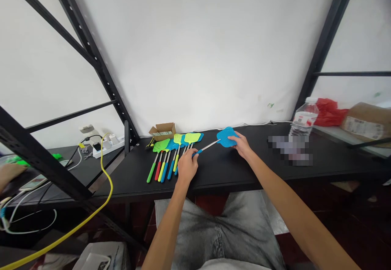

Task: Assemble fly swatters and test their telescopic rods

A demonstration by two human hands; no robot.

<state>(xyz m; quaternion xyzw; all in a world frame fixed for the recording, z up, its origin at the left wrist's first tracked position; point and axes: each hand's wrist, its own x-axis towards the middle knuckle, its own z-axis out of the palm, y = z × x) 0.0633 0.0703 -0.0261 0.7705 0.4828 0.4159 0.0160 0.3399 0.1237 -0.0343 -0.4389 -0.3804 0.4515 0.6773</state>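
A blue fly swatter (227, 137) with a thin metal shaft is held between my two hands above the black table. My left hand (187, 166) is closed round its blue handle. At the other end, my right hand (241, 143) pinches the edge of the blue mesh head. Just left of my left hand lies a row of several fly swatters (161, 145), with green, blue and yellow heads overlapping at the back. Their green, red, yellow and blue handles point toward me.
Behind the row stands an open cardboard box (164, 131). To the right are a clear plastic bottle (303, 119), a blurred-out patch, a red plastic bag (328, 112) and a brown parcel (368, 121). Black rack posts frame both sides. A yellow cable (110, 180) hangs left, near a power strip (108, 148) and another person's hand.
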